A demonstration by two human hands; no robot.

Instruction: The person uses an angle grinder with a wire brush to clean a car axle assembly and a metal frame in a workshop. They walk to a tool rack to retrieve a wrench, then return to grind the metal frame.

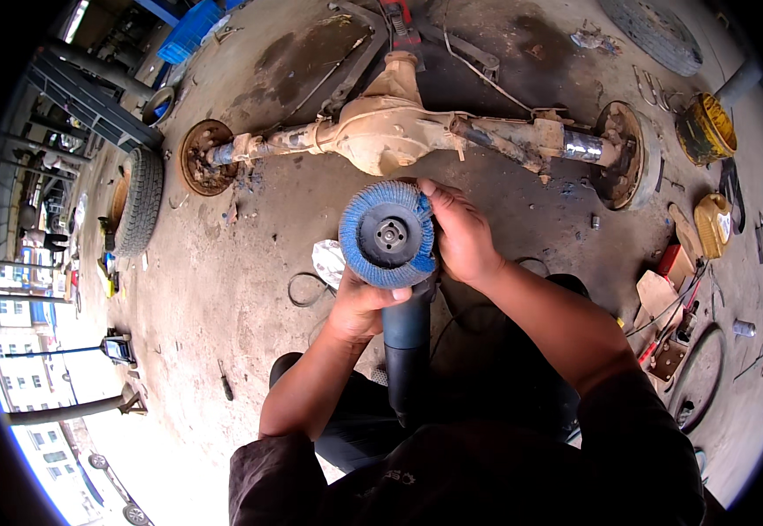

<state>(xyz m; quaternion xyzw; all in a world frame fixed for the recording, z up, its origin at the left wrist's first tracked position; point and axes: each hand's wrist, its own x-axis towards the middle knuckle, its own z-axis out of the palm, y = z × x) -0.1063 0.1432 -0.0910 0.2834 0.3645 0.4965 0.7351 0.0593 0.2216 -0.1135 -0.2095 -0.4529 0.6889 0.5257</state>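
Clock positions are read from the centre of view. Left: a tyre (141, 203) stands between 9 and 10 o'clock, with a rusty left drum (197, 164) at 10 and a slim dark tool (225, 382) on the floor at 8. Centre: the left hand (363, 305), at 7, is half-closed around the grinder's head, its thumb against the lower rim of the blue flap disc (389, 235). The disc faces the viewer, just toward 12; beyond it lies an axle housing (388, 136). The angle grinder (406, 337) extends between 5 and 6. Right: the right hand (463, 230), at 2, is partly curled, touching the disc's upper-right rim; some fingers are hidden. Farther out are a right drum (629, 156) and yellow bucket (706, 131), both at 2, and a yellow jug (712, 225) at 3.
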